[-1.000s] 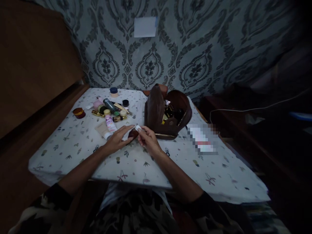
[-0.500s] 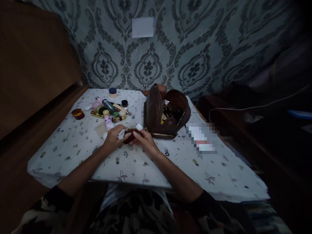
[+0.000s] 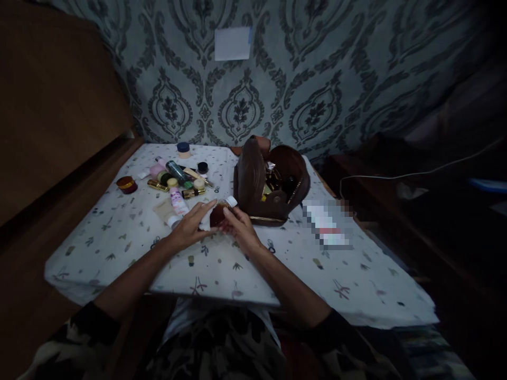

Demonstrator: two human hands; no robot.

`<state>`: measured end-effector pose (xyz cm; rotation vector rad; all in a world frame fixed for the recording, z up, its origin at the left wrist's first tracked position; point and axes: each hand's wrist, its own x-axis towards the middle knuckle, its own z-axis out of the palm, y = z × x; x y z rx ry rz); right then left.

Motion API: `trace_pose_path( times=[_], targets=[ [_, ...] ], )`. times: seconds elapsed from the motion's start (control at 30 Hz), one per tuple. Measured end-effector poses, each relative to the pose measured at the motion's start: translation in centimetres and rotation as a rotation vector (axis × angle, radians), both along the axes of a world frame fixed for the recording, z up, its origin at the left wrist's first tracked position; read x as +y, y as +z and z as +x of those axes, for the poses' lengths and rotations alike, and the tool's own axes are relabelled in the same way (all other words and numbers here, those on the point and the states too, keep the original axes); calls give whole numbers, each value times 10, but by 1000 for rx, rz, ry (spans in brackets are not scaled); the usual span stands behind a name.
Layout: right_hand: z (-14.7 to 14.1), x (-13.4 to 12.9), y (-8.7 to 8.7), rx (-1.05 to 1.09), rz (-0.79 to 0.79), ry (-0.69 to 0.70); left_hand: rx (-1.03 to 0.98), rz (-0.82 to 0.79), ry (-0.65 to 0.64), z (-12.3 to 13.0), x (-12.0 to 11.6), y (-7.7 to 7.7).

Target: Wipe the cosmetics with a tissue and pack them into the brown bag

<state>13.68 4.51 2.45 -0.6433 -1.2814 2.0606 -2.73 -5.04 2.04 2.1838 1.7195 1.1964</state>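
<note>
Head view: left hand and right hand grip a small, brown, white-capped bottle above the white, patterned-cloth worktop; it has just turned, exposing more side beside what may be white tissue.

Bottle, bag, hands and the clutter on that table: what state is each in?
Bottle: tilted, white cap on
Left hand: gripping the bottle
Right hand: fingers on the bottle
Bag: open, things inside
Blue-lidded jar: upright, closed
Red jar: upright; can't tell whether sealed
Beige tube: lying down, cap on
</note>
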Motion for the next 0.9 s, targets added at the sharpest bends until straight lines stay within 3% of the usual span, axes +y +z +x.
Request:
trace_pose_path(
  times=[0.3,0.4,0.53,0.73,0.9],
  targets=[
    [1,-1,3,84,-87,95,-259,56,-7,-1,1,7],
    [0,-1,3,53,-66,60,-290,47,-8,2,0,9],
    [-1,1,2,63,-21,7,-223,103,4,5,-2,10],
    [-2,-3,-1,74,5,56,1,91,13,8,-4,7],
    [-3,-7,-4,-2,125,78,34,68,-95,12,-5,9]
  ],
)
